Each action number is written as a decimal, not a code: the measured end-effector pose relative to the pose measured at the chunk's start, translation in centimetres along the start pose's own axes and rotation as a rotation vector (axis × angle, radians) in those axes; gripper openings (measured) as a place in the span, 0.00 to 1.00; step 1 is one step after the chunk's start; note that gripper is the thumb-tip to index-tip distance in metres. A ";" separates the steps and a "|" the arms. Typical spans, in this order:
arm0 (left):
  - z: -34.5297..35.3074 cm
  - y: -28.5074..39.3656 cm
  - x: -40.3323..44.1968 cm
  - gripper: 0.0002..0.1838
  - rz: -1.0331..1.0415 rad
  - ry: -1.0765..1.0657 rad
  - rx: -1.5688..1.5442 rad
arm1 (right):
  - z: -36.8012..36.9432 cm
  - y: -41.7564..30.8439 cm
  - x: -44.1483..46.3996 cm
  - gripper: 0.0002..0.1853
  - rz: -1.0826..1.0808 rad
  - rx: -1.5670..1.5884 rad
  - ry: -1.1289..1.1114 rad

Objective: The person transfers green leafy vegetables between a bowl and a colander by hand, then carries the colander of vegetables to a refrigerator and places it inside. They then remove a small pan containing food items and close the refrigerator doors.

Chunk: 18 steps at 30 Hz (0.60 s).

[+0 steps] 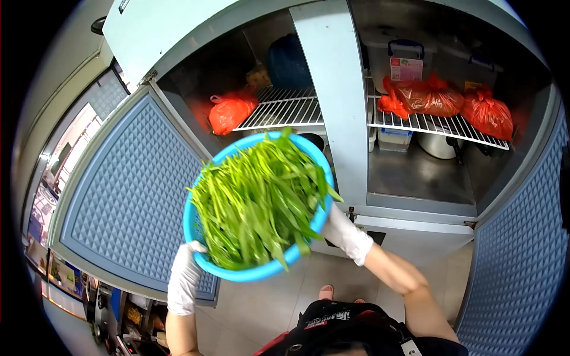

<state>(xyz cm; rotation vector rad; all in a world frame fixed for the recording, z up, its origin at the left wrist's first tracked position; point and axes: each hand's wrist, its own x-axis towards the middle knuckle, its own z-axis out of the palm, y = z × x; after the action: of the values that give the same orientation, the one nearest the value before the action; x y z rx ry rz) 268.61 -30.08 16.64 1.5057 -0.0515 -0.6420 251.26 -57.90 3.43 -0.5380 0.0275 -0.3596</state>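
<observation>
A round blue basket [246,275] heaped with long green leafy vegetables [258,199] is held up in front of the left compartment of an open refrigerator. My left hand [186,276], in a white glove, grips the basket's lower left rim. On the lower right side, my right hand [346,231], also gloved in white, holds the basket; its fingertips are hidden behind the rim. Some leaves hang over the basket's edge on the right and at the bottom.
Wire shelves [285,110] hold a red bag [233,111], a dark blue bag [290,61] and, on the right, more red bags [428,98] and lidded containers. A metal pot [438,144] stands below. Quilted doors [133,190] are open on both sides.
</observation>
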 end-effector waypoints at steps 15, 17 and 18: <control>12.3 16.6 18.9 0.12 0.189 -0.240 0.179 | 5.0 -12.1 19.7 0.40 -0.454 -0.088 0.288; 14.0 16.9 23.9 0.12 0.158 -0.257 0.173 | 5.4 -12.2 18.9 0.40 -0.633 -0.366 0.405; 15.7 16.8 24.2 0.12 0.169 -0.251 0.152 | 5.9 -12.0 17.9 0.40 -0.717 -0.506 0.466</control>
<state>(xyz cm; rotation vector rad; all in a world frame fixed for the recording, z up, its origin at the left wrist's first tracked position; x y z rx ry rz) 288.32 -55.59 25.25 1.5390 -0.4234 -0.6990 264.84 -70.72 15.83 -0.9508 0.3907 -1.1936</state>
